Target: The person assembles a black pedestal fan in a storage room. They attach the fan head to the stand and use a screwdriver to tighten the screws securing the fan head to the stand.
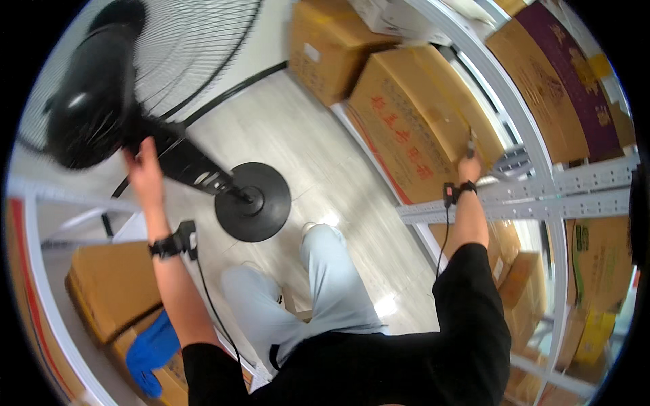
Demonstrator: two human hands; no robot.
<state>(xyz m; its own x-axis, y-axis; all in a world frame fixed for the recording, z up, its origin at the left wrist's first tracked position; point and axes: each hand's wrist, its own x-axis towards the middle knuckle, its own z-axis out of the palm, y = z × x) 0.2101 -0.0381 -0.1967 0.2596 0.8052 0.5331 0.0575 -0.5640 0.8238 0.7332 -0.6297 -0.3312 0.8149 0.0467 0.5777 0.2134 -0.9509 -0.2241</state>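
Observation:
At the left stands a black pedestal fan (177,152) with a round base (261,220) and a wire grille (196,47). My left hand (145,177) is at the fan's neck, just below the motor housing (91,111), fingers closed against it; blur hides part of the grip. On the right, my right hand (468,168) is closed round a slim pointed tool (470,143) with a dark grip, its tip up. I cannot make out its exact kind. This hand is over the near end of a large brown carton (413,125) on a shelf.
White metal shelving (514,196) runs along the right, loaded with cartons, one with a purple band (569,74). Another carton (332,47) stands farther back. Lower left, a blue cloth (152,355) lies on boxes (115,287). My legs (338,277) are below, over a pale floor (318,162).

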